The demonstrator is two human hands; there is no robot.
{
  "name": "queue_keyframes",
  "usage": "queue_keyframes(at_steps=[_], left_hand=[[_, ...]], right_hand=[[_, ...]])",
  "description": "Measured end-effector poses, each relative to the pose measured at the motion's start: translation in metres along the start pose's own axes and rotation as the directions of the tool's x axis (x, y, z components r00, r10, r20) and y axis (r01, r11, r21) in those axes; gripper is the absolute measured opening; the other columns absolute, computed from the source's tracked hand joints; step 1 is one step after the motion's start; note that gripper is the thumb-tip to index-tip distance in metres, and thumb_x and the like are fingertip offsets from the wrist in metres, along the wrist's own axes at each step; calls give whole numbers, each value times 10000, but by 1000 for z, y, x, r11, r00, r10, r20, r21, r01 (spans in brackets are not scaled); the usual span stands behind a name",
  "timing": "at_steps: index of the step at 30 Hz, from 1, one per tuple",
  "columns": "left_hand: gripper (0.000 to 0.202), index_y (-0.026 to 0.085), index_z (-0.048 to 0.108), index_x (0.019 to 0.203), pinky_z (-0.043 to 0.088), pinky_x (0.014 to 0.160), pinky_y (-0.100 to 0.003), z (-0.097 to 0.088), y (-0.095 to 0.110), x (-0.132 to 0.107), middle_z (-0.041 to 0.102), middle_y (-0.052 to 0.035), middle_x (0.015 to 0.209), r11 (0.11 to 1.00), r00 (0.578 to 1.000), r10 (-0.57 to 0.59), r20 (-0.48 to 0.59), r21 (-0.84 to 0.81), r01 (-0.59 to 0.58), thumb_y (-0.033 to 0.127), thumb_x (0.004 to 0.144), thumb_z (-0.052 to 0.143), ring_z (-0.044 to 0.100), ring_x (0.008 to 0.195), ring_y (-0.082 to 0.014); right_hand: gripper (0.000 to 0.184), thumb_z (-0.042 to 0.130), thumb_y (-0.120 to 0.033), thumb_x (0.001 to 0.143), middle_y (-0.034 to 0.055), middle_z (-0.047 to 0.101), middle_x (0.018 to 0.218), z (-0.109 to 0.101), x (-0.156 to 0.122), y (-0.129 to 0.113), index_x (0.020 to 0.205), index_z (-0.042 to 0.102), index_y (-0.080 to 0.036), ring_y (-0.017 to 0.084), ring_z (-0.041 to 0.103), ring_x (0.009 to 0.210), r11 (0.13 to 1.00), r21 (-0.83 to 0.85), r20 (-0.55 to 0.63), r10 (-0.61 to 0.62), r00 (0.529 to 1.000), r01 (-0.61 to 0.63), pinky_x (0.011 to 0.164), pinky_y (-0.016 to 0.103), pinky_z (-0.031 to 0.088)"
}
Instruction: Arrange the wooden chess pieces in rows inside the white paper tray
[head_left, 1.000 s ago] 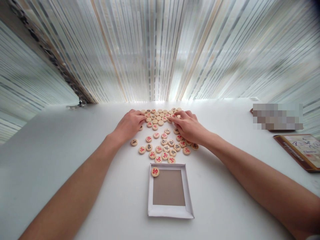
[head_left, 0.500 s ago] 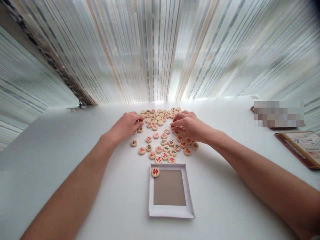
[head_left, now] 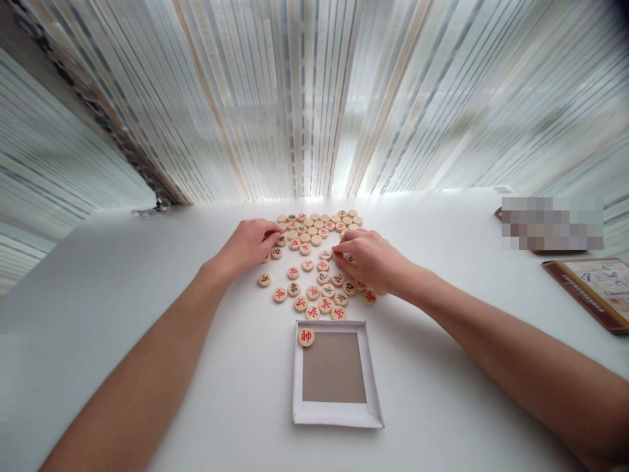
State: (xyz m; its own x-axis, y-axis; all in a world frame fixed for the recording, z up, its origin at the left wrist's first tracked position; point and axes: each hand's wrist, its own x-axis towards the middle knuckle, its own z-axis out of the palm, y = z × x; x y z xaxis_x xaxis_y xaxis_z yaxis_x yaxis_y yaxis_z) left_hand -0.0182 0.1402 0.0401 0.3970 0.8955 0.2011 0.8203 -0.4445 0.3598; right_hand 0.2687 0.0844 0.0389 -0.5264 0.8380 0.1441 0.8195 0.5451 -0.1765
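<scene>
Round pieces: many pale wooden discs (head_left: 325,305), some marked in red and some in black, lay across the middle of the table (head_left: 98,295) in front of the person.
Far cluster: a close-packed group at the back, several blank-faced discs (head_left: 316,240) at its centre, marked ones mixed in around them.
Near spread: looser discs between the cluster and the tray, characters showing, some touching and some apart; a black-marked disc (head_left: 265,280) sat alone at the left.
Left hand: bare, fingers curled, the hand (head_left: 248,246) at the left edge of the cluster, fingertips against or just beside the outermost discs; from where I stood I could not tell whether it pinched one.
Right hand: bare, bent over the right side of the spread, the hand (head_left: 371,259) covering part of several discs, fingertips down beside a black-marked one (head_left: 325,254); whether anything was gripped could not be made out.
Tray: one shallow, white-walled, brown-floored tray (head_left: 339,414), nearest the person, below the spread.
Tray contents: a single red-marked disc (head_left: 306,337), face up, in the far left corner.
Right side: a brown-edged card (head_left: 597,292), flat, printed; behind it an item (head_left: 550,224) too blurred to identify.
Backdrop: a striped curtain (head_left: 265,98) along the table's far edge.
</scene>
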Motion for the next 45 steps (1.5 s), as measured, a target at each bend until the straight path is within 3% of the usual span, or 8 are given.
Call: queue_keyframes(at_steps=[5,15,21,25,30,36,42,45], left_hand=[[302,201,847,1072,561,884,-382,0,1,0,844,-93,1074,1000,1000,-13,4,8,13,287,993,569,763,966,-277],[307,209,847,1033,567,850,-369,0,4,-1,835,-90,1062,1000,1000,-22,1,1,22,330,989,569,761,970,-282],[307,207,843,1030,558,865,-375,-4,12,-1,826,-87,1045,1000,1000,-3,-5,-4,3,317,986,559,748,952,-271],[292,206,842,1030,558,860,-379,-5,17,-2,826,-86,1027,1000,1000,16,-12,-13,-16,315,978,576,747,938,-270],[274,212,841,1014,559,816,-370,-5,18,-2,828,-82,994,1000,1000,25,-12,-13,-25,308,971,589,746,899,-264],[268,205,843,1011,561,838,-374,-5,23,-3,826,-83,1016,999,999,31,-7,-21,-31,312,976,599,751,917,-269],[252,192,832,1005,566,815,-368,-3,25,-3,817,-86,995,998,998,54,-26,-27,-55,292,981,602,747,906,-258],[261,180,819,1020,579,834,-384,3,31,-4,806,-100,1016,995,994,94,-58,-28,-96,271,1002,576,741,918,-257]], right_hand=[[351,510,-198,1089,167,755,950,-3,0,-4,910,800,-112,298,668,925,999,-21,-1,-30,1000,30,865,406,422],[192,596,-131,995,98,796,898,7,7,11,930,776,-146,226,707,825,989,144,-109,53,993,-37,773,318,485],[197,617,-144,948,63,803,851,-28,0,39,923,811,-170,209,717,755,977,185,-160,132,978,-101,707,320,510],[124,714,-166,860,39,798,816,-46,-5,52,855,832,-204,215,731,762,965,170,4,202,979,-199,668,316,520],[143,706,-268,945,72,797,908,-30,0,38,906,819,-192,218,723,810,971,111,25,211,977,-212,696,323,506],[157,710,-271,932,132,758,889,-11,4,21,811,739,-176,257,680,766,957,8,-14,291,957,-291,632,338,411],[197,604,-206,964,126,741,838,-10,3,12,793,697,-172,233,641,733,977,27,-10,210,978,-209,648,332,392],[250,585,-233,976,81,726,772,-7,5,16,748,678,-185,202,615,692,980,80,-22,186,982,-184,652,318,400]])
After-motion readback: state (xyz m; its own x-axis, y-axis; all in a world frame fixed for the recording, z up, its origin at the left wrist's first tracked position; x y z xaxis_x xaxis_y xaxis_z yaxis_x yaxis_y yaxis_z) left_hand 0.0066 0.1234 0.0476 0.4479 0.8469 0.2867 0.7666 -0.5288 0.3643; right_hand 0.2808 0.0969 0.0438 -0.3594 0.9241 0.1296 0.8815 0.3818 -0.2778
